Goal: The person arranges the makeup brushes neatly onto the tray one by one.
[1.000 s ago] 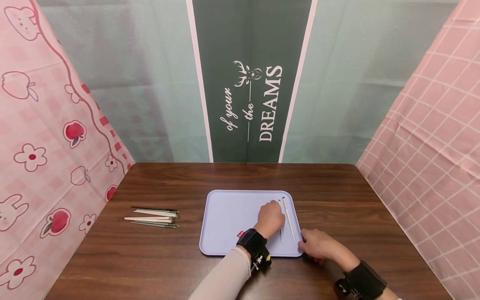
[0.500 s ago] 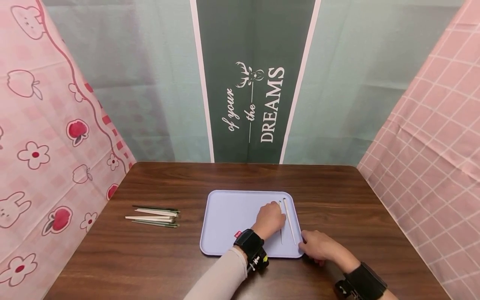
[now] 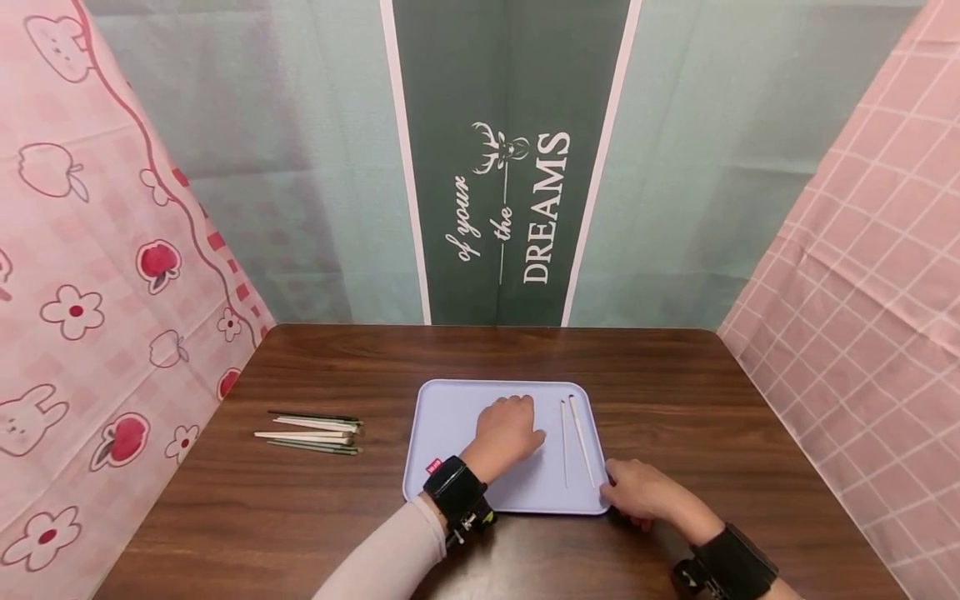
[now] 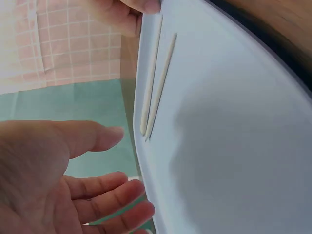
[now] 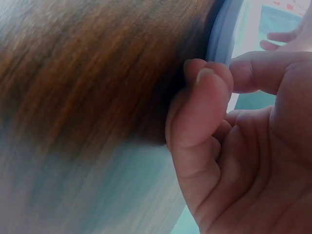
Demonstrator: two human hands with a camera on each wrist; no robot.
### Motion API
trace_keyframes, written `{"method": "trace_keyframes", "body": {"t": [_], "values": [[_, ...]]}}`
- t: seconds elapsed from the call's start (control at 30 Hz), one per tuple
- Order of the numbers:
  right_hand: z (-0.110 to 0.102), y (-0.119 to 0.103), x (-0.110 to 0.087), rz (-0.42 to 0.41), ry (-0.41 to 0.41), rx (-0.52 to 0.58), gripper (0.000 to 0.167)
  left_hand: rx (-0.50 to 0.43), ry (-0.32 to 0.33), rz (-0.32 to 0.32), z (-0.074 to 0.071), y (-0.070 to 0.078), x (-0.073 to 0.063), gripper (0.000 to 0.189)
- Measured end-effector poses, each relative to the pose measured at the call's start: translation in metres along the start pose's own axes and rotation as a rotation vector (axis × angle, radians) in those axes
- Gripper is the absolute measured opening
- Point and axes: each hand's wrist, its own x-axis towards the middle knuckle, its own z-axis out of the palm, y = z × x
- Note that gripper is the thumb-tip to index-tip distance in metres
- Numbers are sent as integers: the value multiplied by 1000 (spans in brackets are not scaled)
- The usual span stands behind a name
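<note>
A lavender tray point(image 3: 457, 408) lies on the table. Along its right side are two thin white sticks with small dark tips, probably slim brushes: one stick point(image 3: 582, 442) close to the rim, the other stick point(image 3: 565, 446) just left of it. My left hand point(image 3: 506, 433) is over the middle of the tray, left of the sticks and apart from them. In the left wrist view that hand point(image 4: 73, 180) has thumb and fingers spread, with nothing between them. At the near right corner my right hand point(image 3: 637, 492) pinches the tray's edge; its fingers point(image 5: 200, 112) are curled in the right wrist view.
Left of the tray, a loose bundle of slim brushes point(image 3: 311, 433) with white and dark green handles lies on the brown wooden table point(image 3: 360, 533). A red label point(image 3: 435, 465) shows at the tray's near left. Cloth hangings stand behind the table and on both sides.
My left hand has come away from the left stick and moved left across the tray, its fingers spreading. Both sticks stay on the tray. The right hand has kept its hold on the corner.
</note>
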Motion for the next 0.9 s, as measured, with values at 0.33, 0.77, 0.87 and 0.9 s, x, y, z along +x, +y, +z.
{"method": "trace_keyframes", "body": {"t": [0.33, 0.77, 0.87, 0.9], "values": [[0, 2, 0, 3, -2, 6, 17, 143, -1, 14, -18, -31, -24, 46], [-3, 1, 1, 2, -16, 14, 15, 111, 59, -99, -41, -92, -62, 43], [-2, 2, 1, -6, -10, 13, 15, 103, 57, -128, -44, -105, -71, 43], [-2, 2, 1, -8, -9, 12, 15, 100, 61, -136, -45, -109, -73, 43]]}}
